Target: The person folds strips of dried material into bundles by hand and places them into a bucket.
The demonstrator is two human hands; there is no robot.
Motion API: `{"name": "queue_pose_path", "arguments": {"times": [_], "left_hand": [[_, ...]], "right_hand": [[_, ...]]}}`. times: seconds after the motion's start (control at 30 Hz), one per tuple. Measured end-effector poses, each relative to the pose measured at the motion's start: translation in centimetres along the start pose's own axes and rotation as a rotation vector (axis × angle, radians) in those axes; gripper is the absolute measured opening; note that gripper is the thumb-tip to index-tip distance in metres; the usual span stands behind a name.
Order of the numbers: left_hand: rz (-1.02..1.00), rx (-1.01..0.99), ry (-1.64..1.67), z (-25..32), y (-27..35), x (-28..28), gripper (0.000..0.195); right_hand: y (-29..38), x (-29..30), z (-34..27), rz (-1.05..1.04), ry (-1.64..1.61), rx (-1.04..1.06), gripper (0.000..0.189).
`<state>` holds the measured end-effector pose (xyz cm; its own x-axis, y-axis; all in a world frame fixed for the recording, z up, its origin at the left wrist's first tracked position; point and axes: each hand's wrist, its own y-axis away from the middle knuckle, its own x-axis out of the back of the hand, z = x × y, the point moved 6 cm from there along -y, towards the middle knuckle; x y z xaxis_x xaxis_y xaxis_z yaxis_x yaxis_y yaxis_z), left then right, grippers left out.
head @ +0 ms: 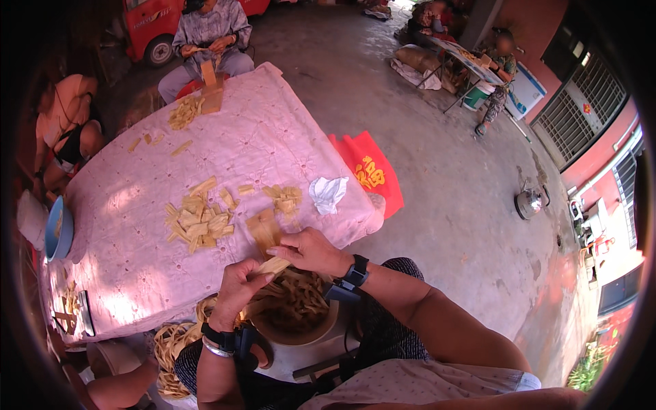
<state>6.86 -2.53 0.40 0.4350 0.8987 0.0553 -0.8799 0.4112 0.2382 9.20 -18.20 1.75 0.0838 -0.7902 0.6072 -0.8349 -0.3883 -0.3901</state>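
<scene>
A pale yellow flat strip [274,265], perhaps dried plant or bean material, is stretched between my two hands. My left hand [240,284] pinches its near end, and my right hand [310,251] grips the far end with the thumb on top. Just beyond my right hand, a flat wooden piece [264,229] lies at the table edge, partly hidden by my fingers. Below both hands stands a basin [300,339] full of damp-looking brown-yellow strips [300,302]. On the pink tablecloth [246,143] lie a heap of short cut pieces [200,220] and a smaller pile [286,199].
A crumpled white cloth or tissue [328,193] and a red bag [376,171] are at the table's right edge. Long coiled strips [174,348] hang by my left knee. A blue bowl [59,228] sits left. Other people [210,25] work around; a kettle [530,202] stands on the floor.
</scene>
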Motion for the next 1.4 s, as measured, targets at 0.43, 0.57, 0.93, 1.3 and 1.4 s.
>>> {"name": "queue_pose_path", "arguments": {"times": [0.43,0.57,0.93,1.3,1.4], "left_hand": [[0.145,0.120,0.340,-2.5,0.1,-1.4,0.015],[0.491,-0.236,-0.331,0.3,0.7,-0.7,0.015],[0.410,-0.090,0.340,-3.2,-0.1,1.2,0.007],[0.145,-0.035,0.908,-2.9,-0.5,0.0,0.004],[0.125,0.083,0.580,-3.3,-0.2,-0.6,0.008]], "right_hand": [[1.3,-4.7,0.8,-0.360,-0.757,-0.338,0.027],[2.0,-4.8,0.9,-0.469,-0.695,-0.498,0.043],[2.2,-5.2,-1.0,-0.414,-0.415,-0.317,0.055],[1.2,-4.5,0.3,-0.206,-0.955,-0.413,0.005],[1.6,-4.8,0.8,-0.253,-0.950,-0.458,0.008]]}}
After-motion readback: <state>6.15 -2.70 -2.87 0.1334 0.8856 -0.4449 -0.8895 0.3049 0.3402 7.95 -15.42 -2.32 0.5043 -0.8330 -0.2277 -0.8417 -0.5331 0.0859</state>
